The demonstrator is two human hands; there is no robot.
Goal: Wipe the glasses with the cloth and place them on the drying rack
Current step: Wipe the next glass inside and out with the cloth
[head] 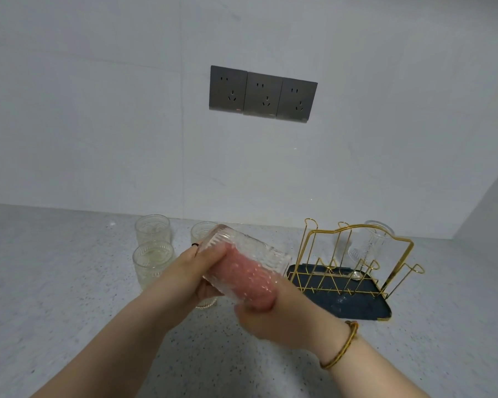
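The left grip is clamping round a clear, ribbed glass, tilting it base-up above the surface. The right grip is squeezing a pink cloth stuffed inside. The drying rack is standing just right of it.

Forearms raised, converging. Left hand grips glass; right hand holds cloth inside its mouth.

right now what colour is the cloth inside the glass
Pink; the cloth shows best through the held glass in the head view.
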